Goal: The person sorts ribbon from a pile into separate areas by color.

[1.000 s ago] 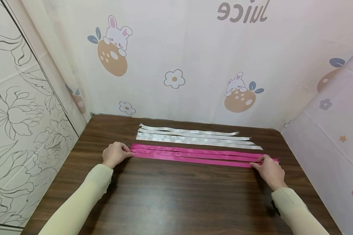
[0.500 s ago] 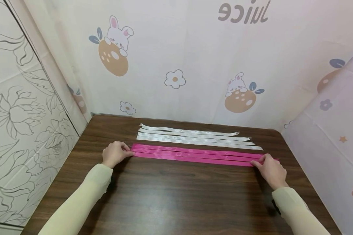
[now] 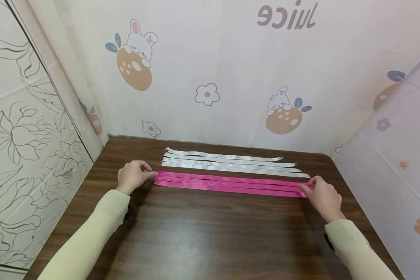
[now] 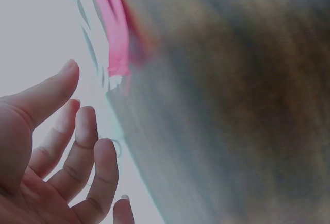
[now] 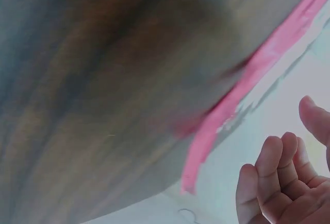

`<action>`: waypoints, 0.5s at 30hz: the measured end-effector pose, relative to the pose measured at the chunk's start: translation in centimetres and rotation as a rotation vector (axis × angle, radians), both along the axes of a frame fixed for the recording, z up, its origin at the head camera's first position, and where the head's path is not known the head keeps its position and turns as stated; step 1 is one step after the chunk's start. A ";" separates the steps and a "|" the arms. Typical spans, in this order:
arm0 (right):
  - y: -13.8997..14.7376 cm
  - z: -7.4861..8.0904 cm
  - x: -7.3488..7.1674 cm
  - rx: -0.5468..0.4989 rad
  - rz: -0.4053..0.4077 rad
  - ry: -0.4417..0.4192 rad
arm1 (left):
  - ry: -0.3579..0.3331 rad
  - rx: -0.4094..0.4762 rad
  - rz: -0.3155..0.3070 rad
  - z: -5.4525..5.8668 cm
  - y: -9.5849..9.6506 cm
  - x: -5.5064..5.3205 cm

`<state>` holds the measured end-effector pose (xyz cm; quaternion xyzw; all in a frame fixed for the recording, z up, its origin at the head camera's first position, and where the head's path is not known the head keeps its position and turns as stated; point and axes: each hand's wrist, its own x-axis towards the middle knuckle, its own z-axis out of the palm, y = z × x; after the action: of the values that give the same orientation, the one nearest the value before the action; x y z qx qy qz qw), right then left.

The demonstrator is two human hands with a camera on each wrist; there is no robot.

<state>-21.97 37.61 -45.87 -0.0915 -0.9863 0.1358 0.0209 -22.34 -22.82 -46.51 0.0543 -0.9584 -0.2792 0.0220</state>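
Three pink satin ribbons (image 3: 227,184) lie side by side across the brown table, nearly straight. At their left end is my left hand (image 3: 131,175); the left wrist view shows its thumb and fingers (image 4: 85,123) spread apart, with the pink ribbon ends (image 4: 118,62) lying beyond them, ungripped. My right hand (image 3: 324,197) is over the ribbons' right end and hides part of it. From the right wrist view, its fingers (image 5: 270,162) and thumb stand apart from each other, and the pink ribbon end (image 5: 193,172) lies free of them.
Several white ribbons (image 3: 227,162) lie in a row just behind the pink ones, their ends uneven. The wooden table (image 3: 203,233) reaches back to a printed curtain (image 3: 238,66). A floral-patterned panel (image 3: 28,155) stands at the left.
My left hand has risen slightly away from me and left, off the pink ribbons' end. The right hand has shifted a little farther back. The pink ribbons stay almost where they were.
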 end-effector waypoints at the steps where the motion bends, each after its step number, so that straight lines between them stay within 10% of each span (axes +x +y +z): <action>1: -0.2 0.2 -0.1 -0.003 0.001 0.010 | 0.017 -0.001 -0.004 0.2 0.1 -0.1; 15: -4.0 0.7 -1.9 -0.075 0.047 0.096 | 0.209 0.055 -0.038 -0.4 2.7 -1.3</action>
<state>-23.87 33.63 -45.18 -0.0627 -0.9802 0.1773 0.0616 -23.60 -20.15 -46.93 0.0071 -0.9437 -0.3100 0.1152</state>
